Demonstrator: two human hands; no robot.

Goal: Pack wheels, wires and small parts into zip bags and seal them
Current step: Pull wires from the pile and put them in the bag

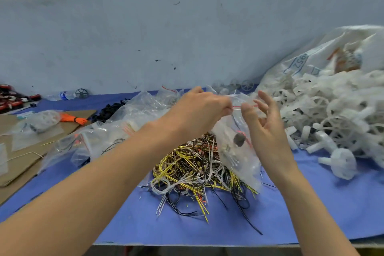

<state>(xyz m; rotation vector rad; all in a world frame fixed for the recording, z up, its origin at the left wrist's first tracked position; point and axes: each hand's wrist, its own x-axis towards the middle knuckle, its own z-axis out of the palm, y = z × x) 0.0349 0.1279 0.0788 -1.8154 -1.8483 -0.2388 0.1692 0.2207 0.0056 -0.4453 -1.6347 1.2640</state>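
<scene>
A clear zip bag (234, 151) with a red seal line hangs above a tangle of yellow, white and black wires (197, 170). Inside it I see a small dark round part and pale pieces. My left hand (199, 110) pinches the bag's top edge at the red strip. My right hand (264, 122) is at the bag's right side, thumb on the seal line, fingers spread apart. A heap of white plastic wheels (332, 114) lies to the right.
Several filled clear bags (99, 139) lie left of the wires on the blue table cover (166, 224). Cardboard (25, 151), an orange tie bundle (72, 119), black small parts (110, 111) and a water bottle (66, 95) sit at left. A large white sack (311, 56) stands at back right.
</scene>
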